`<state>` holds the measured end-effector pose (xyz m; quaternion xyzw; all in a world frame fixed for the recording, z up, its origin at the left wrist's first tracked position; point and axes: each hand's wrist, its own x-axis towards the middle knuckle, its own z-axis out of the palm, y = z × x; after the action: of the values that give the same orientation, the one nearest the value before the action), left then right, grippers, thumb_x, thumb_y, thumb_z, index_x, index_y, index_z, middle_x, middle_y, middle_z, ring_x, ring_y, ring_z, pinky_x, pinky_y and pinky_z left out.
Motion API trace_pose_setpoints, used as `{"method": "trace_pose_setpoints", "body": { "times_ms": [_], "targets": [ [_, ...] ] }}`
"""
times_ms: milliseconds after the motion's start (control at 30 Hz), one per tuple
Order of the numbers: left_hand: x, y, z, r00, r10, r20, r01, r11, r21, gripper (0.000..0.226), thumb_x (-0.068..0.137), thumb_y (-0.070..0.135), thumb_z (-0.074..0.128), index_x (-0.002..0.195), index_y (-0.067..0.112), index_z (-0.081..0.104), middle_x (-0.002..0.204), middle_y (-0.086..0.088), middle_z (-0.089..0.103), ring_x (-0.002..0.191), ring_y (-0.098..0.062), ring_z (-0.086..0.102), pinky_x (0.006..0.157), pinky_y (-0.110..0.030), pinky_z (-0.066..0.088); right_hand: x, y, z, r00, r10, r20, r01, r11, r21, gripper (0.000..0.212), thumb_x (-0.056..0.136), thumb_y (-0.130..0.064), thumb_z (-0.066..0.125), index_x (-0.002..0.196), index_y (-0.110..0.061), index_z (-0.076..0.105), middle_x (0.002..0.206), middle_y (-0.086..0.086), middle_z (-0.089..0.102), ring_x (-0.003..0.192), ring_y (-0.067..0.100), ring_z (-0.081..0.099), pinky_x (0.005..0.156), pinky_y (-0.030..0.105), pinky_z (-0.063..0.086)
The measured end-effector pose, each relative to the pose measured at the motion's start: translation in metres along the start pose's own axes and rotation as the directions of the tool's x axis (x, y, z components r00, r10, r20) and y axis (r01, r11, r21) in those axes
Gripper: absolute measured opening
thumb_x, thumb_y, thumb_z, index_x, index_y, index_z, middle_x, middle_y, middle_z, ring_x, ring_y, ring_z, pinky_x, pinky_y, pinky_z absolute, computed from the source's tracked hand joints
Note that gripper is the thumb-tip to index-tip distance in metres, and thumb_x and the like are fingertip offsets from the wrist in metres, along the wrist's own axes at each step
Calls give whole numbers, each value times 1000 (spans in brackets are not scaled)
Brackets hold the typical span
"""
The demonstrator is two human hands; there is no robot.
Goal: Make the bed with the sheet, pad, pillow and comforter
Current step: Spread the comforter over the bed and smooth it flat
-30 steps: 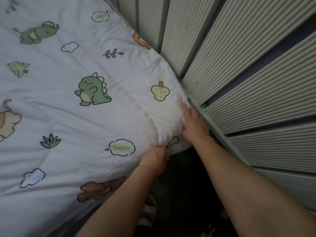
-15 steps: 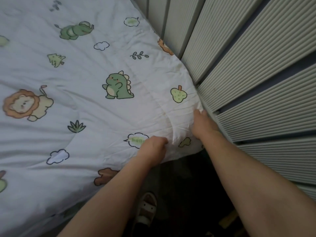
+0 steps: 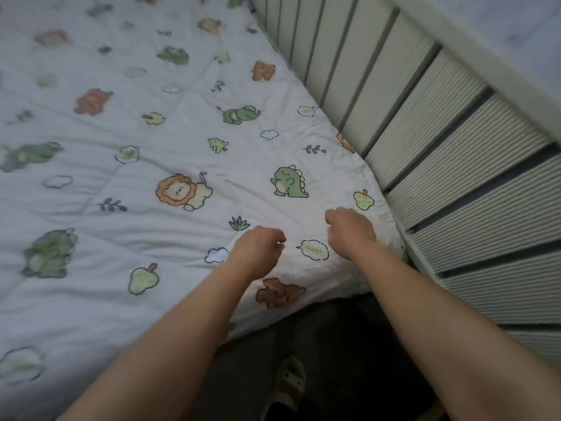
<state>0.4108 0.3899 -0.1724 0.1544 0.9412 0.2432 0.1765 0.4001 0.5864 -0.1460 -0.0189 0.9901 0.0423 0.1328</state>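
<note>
The comforter (image 3: 188, 141), white with printed cartoon animals, lies spread flat across the bed from 8 to 12 o'clock. Its corner is at centre, against ribbed grey wall panels (image 3: 455, 183) at 2 o'clock. The left hand (image 3: 258, 247) and right hand (image 3: 349, 229) hover over that corner, fingers loosely curled, gripping nothing. A dark floor (image 3: 334, 344) and a sandal (image 3: 288, 387) are at 6 o'clock.

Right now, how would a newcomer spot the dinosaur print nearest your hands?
Find the slatted wall on the right, then the comforter corner beside it. Just beyond the right hand stands the dinosaur: green, spiky-backed, between an orange-maned lion and a pear.
</note>
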Motion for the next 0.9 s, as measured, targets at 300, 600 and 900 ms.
{"method": "trace_pose_setpoints", "body": {
  "times_ms": [300,600,900],
  "targets": [
    [-196,-102,-163,981,-113,-158,127,989,77,25,94,26,50,110,19,68,109,-7,68,101,-27,60,85,-35,49,-76,-171,-107,981,-190,-49,191,982,12,13,91,-14,46,94,-13,58,103,11,61,92,34,58,67,31,40],
    [-324,-192,-231,915,-320,-246,334,942,20,19,91,28,54,102,23,69,102,-5,67,97,-28,61,81,-35,50,-101,-313,-162,926,-378,-19,377,926,-20,17,89,-15,47,73,-20,45,92,6,56,81,28,53,64,29,37],
    [-335,-261,-182,870,-482,-100,485,874,7,24,91,24,56,113,21,66,111,-3,65,104,-25,59,86,-34,49,-78,-390,-79,821,-549,154,556,831,-2,6,90,-17,51,86,-17,55,101,8,61,89,30,57,65,30,39]
  ]
}}
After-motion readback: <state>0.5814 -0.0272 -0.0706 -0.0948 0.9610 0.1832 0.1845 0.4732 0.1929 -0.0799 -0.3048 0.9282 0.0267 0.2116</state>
